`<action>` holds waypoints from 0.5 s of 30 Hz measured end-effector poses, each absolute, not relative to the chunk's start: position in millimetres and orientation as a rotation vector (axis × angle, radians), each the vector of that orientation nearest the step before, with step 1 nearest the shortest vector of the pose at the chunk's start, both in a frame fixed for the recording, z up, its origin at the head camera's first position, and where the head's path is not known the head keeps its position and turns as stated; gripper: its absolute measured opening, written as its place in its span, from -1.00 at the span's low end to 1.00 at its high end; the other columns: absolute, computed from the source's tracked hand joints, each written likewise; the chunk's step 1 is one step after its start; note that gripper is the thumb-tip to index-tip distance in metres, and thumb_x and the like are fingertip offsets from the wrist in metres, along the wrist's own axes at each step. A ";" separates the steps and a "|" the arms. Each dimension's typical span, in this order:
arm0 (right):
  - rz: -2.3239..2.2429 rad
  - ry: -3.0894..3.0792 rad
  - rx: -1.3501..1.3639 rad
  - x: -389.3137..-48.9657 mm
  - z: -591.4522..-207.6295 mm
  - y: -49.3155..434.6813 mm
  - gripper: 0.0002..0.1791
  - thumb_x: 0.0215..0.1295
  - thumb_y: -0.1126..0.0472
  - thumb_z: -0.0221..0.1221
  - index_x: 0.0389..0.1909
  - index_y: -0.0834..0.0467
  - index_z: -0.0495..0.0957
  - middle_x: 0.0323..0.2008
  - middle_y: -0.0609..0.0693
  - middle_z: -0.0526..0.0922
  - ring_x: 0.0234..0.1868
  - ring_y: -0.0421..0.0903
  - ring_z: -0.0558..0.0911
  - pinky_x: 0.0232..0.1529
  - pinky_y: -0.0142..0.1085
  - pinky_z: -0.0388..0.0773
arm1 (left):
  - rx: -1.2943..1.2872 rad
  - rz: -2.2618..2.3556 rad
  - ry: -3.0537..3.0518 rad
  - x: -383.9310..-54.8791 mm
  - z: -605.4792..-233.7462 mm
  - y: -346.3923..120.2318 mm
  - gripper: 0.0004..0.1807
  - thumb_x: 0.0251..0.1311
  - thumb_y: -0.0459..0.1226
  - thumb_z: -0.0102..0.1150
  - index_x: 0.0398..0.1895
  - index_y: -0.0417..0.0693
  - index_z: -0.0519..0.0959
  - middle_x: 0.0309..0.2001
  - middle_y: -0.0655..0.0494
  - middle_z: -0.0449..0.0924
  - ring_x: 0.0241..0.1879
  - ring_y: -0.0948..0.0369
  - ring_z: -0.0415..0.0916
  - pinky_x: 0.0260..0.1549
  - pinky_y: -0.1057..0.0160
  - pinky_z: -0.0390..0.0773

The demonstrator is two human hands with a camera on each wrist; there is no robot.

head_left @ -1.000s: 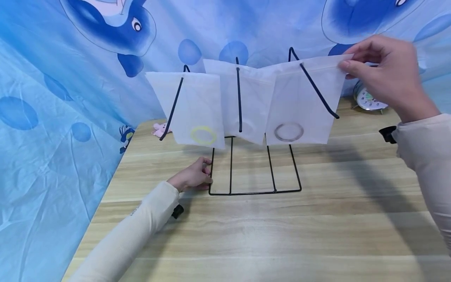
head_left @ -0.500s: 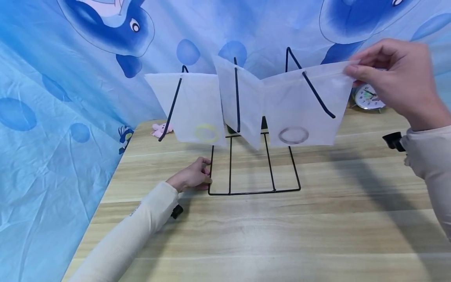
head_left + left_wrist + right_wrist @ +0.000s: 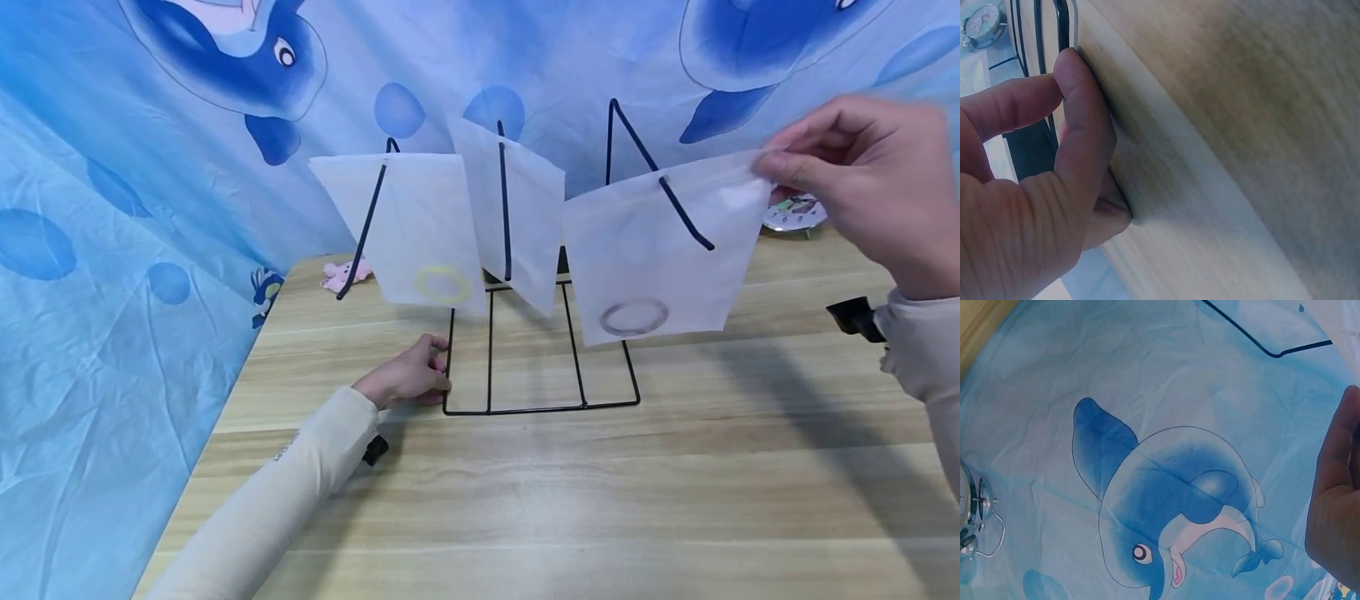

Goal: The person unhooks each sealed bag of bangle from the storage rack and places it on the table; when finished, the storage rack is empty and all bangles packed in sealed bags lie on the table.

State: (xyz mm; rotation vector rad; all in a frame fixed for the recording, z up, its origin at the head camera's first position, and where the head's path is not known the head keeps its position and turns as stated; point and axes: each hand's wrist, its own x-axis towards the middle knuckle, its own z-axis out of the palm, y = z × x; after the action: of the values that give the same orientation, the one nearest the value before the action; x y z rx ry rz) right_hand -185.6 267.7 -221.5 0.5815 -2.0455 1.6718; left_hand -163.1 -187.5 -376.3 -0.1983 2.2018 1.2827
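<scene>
My right hand [image 3: 877, 183] pinches the upper right corner of a frosted zip bag [image 3: 675, 250], seen in the head view. This bag hangs tilted on the right prong of a black wire display rack [image 3: 540, 410], with a dark ring-shaped item [image 3: 633, 317] at its bottom. On the left prong hangs another frosted bag [image 3: 420, 217] with a yellow ring [image 3: 442, 284] inside. A third bag [image 3: 525, 192], turned at an angle, is on the middle prong. Low at the left, my left hand [image 3: 412, 372] grips the rack's base wire; the left wrist view shows thumb [image 3: 1082, 106] and fingers at the wire.
Behind the right hand stands an alarm clock [image 3: 795, 215], partly hidden. A small pink toy [image 3: 343, 275] lies at the table's back left. Blue dolphin-print cloth [image 3: 112, 350] hangs behind and left of the wooden table [image 3: 525, 508].
My right hand has moved right and down toward me, drawing the right bag forward along its prong. The middle bag has swung to an angle. My left hand stays at the base.
</scene>
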 end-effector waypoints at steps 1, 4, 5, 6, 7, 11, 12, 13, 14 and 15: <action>1.678 -2.046 0.583 -184.5 -222.0 268.5 -0.87 0.20 0.58 0.27 -0.23 0.56 0.61 -0.35 0.06 0.73 -0.43 -0.17 0.70 -0.35 -0.47 0.65 | -0.197 1.280 2.204 -163.2 -375.7 -187.7 -0.28 0.24 -0.60 0.14 0.40 -0.14 0.11 -0.02 -0.10 0.23 -0.19 0.05 0.40 -0.27 0.20 0.68; 1.659 -2.068 0.567 -181.3 -223.7 270.1 -0.87 0.22 0.59 0.25 -0.22 0.57 0.60 -0.34 0.05 0.73 -0.42 -0.16 0.69 -0.36 -0.46 0.65 | -0.196 1.276 2.205 -163.2 -375.3 -188.5 -0.28 0.24 -0.60 0.14 0.41 -0.14 0.10 -0.02 -0.11 0.23 -0.18 0.05 0.40 -0.26 0.20 0.68; 1.611 -2.098 0.550 -179.9 -224.1 270.3 -0.87 0.23 0.58 0.24 -0.21 0.55 0.60 -0.33 0.02 0.73 -0.42 -0.18 0.69 -0.36 -0.47 0.64 | -0.195 1.273 2.207 -163.2 -375.1 -188.9 -0.28 0.24 -0.59 0.14 0.41 -0.15 0.10 -0.02 -0.11 0.23 -0.18 0.05 0.40 -0.26 0.20 0.68; 1.574 -2.121 0.537 -178.6 -224.6 270.4 -0.86 0.24 0.57 0.24 -0.19 0.54 0.61 -0.32 0.00 0.73 -0.41 -0.19 0.68 -0.35 -0.47 0.64 | -0.196 1.273 2.207 -163.2 -375.0 -189.4 -0.28 0.24 -0.59 0.14 0.41 -0.15 0.10 -0.02 -0.11 0.23 -0.18 0.05 0.40 -0.26 0.19 0.68; 1.555 -2.133 0.532 -177.5 -225.1 270.2 -0.86 0.25 0.56 0.23 -0.18 0.53 0.61 -0.32 -0.02 0.73 -0.41 -0.20 0.68 -0.35 -0.48 0.63 | -0.194 1.273 2.208 -163.1 -375.0 -189.8 -0.29 0.25 -0.59 0.14 0.40 -0.15 0.10 -0.02 -0.10 0.23 -0.18 0.05 0.40 -0.26 0.19 0.68; 1.506 -2.154 0.531 -174.8 -225.4 269.7 -0.85 0.28 0.53 0.23 -0.16 0.50 0.61 -0.29 -0.05 0.72 -0.41 -0.21 0.65 -0.34 -0.51 0.61 | -0.195 1.281 2.210 -162.4 -374.8 -190.3 -0.29 0.25 -0.59 0.14 0.40 -0.14 0.10 -0.03 -0.10 0.22 -0.19 0.05 0.39 -0.26 0.19 0.68; 1.493 -2.156 0.535 -174.3 -225.6 270.0 -0.85 0.29 0.53 0.22 -0.15 0.50 0.61 -0.29 -0.07 0.72 -0.41 -0.21 0.65 -0.34 -0.52 0.60 | -0.197 1.284 2.208 -162.2 -374.9 -190.3 -0.29 0.25 -0.60 0.14 0.40 -0.14 0.10 -0.03 -0.10 0.22 -0.19 0.05 0.39 -0.26 0.19 0.68; 1.471 -2.160 0.544 -173.8 -225.9 270.5 -0.86 0.29 0.53 0.22 -0.16 0.51 0.61 -0.29 -0.08 0.72 -0.43 -0.22 0.63 -0.35 -0.53 0.59 | -0.199 1.284 2.208 -162.0 -374.8 -190.3 -0.29 0.26 -0.60 0.13 0.40 -0.14 0.10 -0.03 -0.10 0.22 -0.19 0.05 0.39 -0.26 0.19 0.68; 1.470 -2.156 0.553 -173.2 -226.4 271.6 -0.86 0.29 0.54 0.21 -0.17 0.53 0.60 -0.30 -0.08 0.73 -0.44 -0.22 0.64 -0.36 -0.54 0.59 | -0.202 1.283 2.206 -161.8 -374.8 -190.2 -0.30 0.26 -0.60 0.13 0.40 -0.14 0.10 -0.04 -0.10 0.22 -0.20 0.05 0.39 -0.27 0.19 0.68; 1.498 -2.138 0.569 -172.5 -227.3 273.1 -0.87 0.29 0.55 0.19 -0.18 0.55 0.59 -0.30 -0.06 0.73 -0.45 -0.22 0.64 -0.36 -0.55 0.59 | -0.203 1.280 2.206 -161.6 -375.1 -190.2 -0.30 0.26 -0.60 0.13 0.40 -0.14 0.10 -0.04 -0.10 0.22 -0.20 0.05 0.39 -0.27 0.19 0.68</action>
State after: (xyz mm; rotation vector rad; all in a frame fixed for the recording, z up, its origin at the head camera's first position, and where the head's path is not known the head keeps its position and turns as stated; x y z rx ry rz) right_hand -172.5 273.1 -227.3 0.5690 -2.1377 1.4982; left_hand -161.6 -190.2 -375.1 -0.2027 2.2057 1.2802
